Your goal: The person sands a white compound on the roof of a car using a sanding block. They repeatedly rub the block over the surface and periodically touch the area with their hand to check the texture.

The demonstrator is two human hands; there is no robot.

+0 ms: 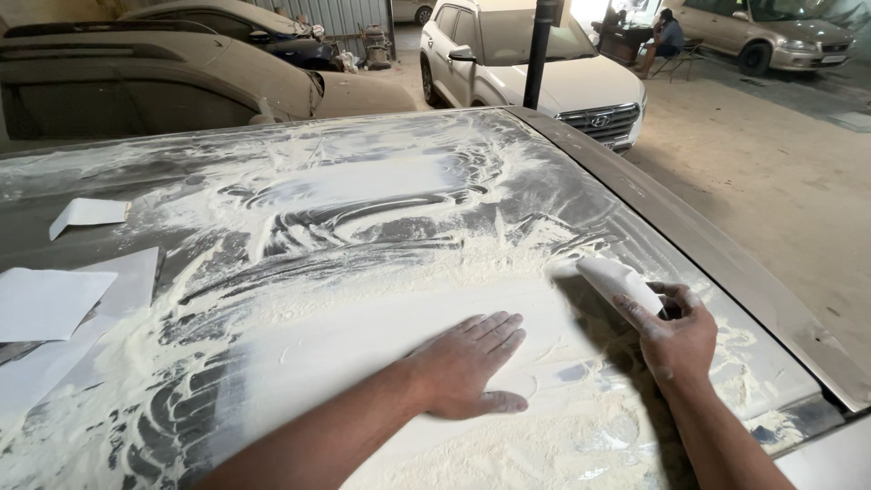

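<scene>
Dust covers most of the car roof (pixel 381 181) in front of you, pale sanding powder in swirls from the far left to the near right. A smooth, whitish filled patch (pixel 345 336) runs across the near middle, and it looks largely levelled; the streaky dark areas to the far side and the powder heaps at the near right look like what is left to work and clear. Sheets of white paper (pixel 54 299) lie at the left. Your left hand (pixel 467 363) rests flat on the patch, fingers straight and close together, palm down. Your right hand (pixel 676 336) is curled around a white sanding block (pixel 617 279), held just above the roof near its right edge.
</scene>
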